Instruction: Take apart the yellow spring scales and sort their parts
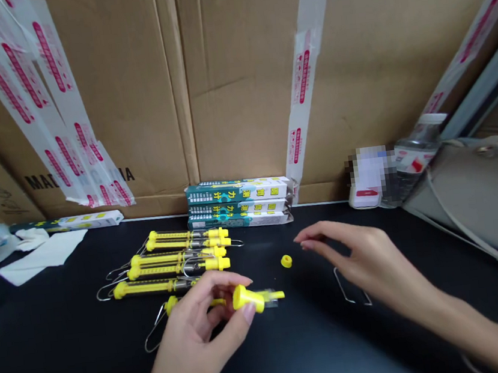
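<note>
One cap (286,262) lies between the left hand (202,325), pinching a yellow fitting (247,298), and the narrowly parted right hand (366,252).

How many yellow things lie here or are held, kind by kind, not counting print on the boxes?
Hooked yellow tubes: 6, one partly behind the left hand
Yellow piece held in the left hand: 1
Small loose yellow cap: 1
Total: 8

Yellow tubes (162,258) block the way just past the left grip (200,325). There is room between it and the right grip (365,248), around a little yellow cap (286,262).
</note>
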Demonstrator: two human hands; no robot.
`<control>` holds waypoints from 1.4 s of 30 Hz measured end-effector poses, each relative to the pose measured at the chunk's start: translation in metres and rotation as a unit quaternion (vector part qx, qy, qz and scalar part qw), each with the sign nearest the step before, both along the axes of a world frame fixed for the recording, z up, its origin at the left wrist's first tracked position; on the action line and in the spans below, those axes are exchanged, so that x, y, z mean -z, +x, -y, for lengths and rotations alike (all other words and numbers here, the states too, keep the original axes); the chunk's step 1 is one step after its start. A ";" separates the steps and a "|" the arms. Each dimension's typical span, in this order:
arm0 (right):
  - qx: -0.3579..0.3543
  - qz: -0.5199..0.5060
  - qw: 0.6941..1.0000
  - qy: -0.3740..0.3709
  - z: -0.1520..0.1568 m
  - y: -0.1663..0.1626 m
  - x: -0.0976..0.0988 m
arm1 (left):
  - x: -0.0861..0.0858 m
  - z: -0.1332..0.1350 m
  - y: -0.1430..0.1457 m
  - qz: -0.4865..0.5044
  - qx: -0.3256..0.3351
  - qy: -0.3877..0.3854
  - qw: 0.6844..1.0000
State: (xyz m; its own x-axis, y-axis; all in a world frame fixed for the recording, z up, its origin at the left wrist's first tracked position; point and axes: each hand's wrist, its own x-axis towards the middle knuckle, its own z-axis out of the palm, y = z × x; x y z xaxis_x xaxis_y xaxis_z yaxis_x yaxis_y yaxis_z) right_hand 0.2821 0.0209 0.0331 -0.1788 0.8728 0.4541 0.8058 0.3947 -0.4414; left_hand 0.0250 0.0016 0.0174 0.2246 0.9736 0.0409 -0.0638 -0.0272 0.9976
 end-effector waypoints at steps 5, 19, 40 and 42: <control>-0.052 0.035 0.997 -0.049 -0.015 0.027 0.000 | 0.007 -0.005 -0.002 0.031 0.027 -0.004 0.999; -0.059 -0.128 0.990 0.018 0.014 -0.036 0.018 | 0.004 -0.005 0.000 -0.087 0.066 0.028 0.994; -0.135 -0.266 0.946 0.125 0.034 -0.065 -0.013 | 0.004 -0.006 0.001 -0.161 0.044 0.118 0.979; -0.219 -0.225 0.947 0.071 0.033 -0.064 -0.010 | 0.005 -0.007 0.001 -0.151 0.049 0.108 0.981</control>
